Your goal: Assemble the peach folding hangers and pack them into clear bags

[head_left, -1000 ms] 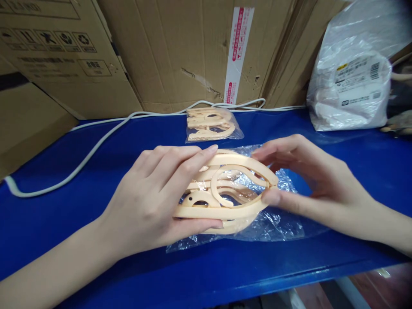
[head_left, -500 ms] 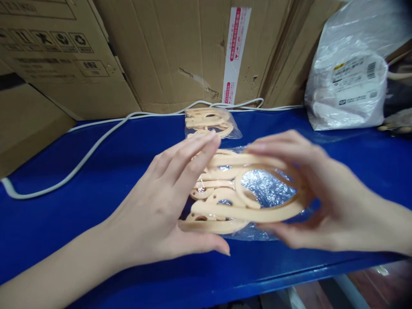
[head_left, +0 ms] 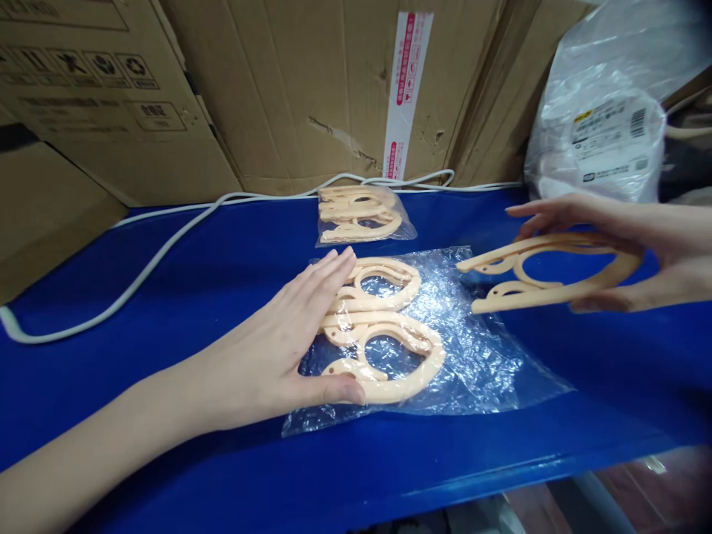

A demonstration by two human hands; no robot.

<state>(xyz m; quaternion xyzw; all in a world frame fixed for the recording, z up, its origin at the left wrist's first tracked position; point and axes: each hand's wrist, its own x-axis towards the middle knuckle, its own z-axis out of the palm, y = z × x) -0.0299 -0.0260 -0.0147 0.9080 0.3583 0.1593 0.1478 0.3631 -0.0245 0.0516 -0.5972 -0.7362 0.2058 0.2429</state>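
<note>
A folded beige plastic folding hanger [head_left: 598,285] is held up in my right hand [head_left: 650,259], its fingers and thumb closed round the curved end. The two arm tips point left, over the right part of a clear plastic bag [head_left: 483,371]. My left hand [head_left: 283,348] lies with straight fingers and thumb spread over the left ends of more beige folding hangers [head_left: 428,371] in that bag, hiding those ends. Beyond my left fingertips, a smaller clear bag of beige folding hangers [head_left: 361,215] lies on the blue surface.
Cardboard boxes [head_left: 311,81] stand along the back and left of the blue surface [head_left: 222,475]. A white cable [head_left: 183,233] runs along their base and curves left. A white plastic package with a label [head_left: 601,148] stands at the back right.
My right hand has moved right with one folding hanger, away from the others on the bag. My left hand has shifted slightly left and stays over the remaining hangers.
</note>
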